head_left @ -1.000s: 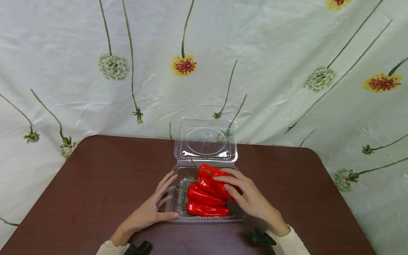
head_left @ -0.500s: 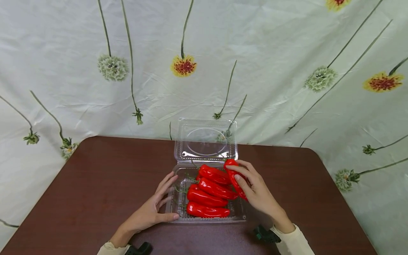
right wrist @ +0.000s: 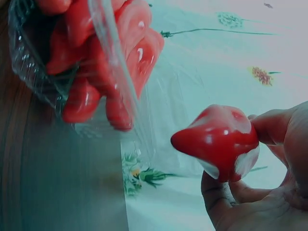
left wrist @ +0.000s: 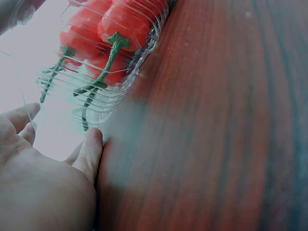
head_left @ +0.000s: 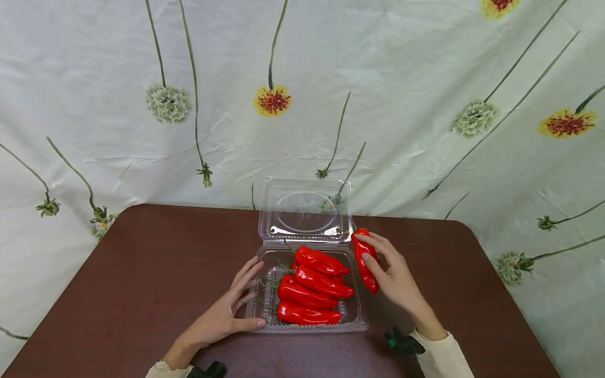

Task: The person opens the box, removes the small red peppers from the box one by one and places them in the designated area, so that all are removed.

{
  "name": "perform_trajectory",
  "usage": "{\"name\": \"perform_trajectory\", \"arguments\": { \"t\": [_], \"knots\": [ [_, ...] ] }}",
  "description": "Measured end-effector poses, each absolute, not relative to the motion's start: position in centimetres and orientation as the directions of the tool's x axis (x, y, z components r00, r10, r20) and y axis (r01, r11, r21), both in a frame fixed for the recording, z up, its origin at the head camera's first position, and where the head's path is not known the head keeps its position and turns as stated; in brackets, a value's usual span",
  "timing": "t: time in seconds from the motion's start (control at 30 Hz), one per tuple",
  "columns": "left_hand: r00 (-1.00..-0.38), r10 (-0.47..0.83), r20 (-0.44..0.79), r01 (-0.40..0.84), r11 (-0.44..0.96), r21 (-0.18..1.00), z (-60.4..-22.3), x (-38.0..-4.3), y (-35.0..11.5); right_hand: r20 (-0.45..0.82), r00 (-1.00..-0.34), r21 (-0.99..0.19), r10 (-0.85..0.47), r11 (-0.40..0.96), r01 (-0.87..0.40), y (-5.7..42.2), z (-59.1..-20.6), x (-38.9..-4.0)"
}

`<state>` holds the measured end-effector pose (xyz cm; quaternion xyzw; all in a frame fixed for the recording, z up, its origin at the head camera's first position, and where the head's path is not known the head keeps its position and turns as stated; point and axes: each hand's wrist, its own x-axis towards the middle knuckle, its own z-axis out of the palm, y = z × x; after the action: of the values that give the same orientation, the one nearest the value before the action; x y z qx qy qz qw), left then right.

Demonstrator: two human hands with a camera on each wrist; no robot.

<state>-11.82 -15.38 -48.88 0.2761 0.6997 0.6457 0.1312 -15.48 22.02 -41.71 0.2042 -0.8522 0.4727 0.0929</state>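
My right hand (head_left: 394,273) grips a glossy red pepper (head_left: 364,260) just beyond the right side of a clear plastic clamshell box (head_left: 361,315). In the right wrist view that pepper (right wrist: 216,139) points its tip toward the box, pinched between thumb and fingers. Several more red peppers (head_left: 307,299) with green stems lie piled in the box, stems to the left. My left hand (head_left: 224,315) rests at the box's left side, its fingers extended along the wall and the thumb at the near corner. The left wrist view shows green stems (left wrist: 103,72) through the wall, beside the left hand (left wrist: 48,178).
The box's clear lid (head_left: 304,210) stands raised at the back. Beneath everything is a dark brown wooden table (head_left: 179,262), with a white floral cloth (head_left: 392,105) hanging behind its far edge. Dark devices (head_left: 404,341) are strapped to both wrists.
My right hand has lifted one red pepper off the pile and carried it rightward, out past the box's right edge. The left hand has stayed at the box's left side.
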Motion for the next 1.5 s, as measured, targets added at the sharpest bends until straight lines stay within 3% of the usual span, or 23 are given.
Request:
{"name": "perform_trajectory", "arguments": {
  "t": [0.77,1.5],
  "knots": [
    [-0.816,0.550,0.175,0.218,0.013,0.976,-48.9,-11.7,-15.4,0.180,-0.978,-0.836,-0.104,0.507,-0.208,24.8,-44.0,-17.7],
    [-0.819,0.550,0.162,0.209,0.024,0.978,-48.9,-11.8,-15.3,0.056,-0.998,-0.841,0.025,0.539,-0.034,25.8,-46.2,-18.7]
  ]
}}
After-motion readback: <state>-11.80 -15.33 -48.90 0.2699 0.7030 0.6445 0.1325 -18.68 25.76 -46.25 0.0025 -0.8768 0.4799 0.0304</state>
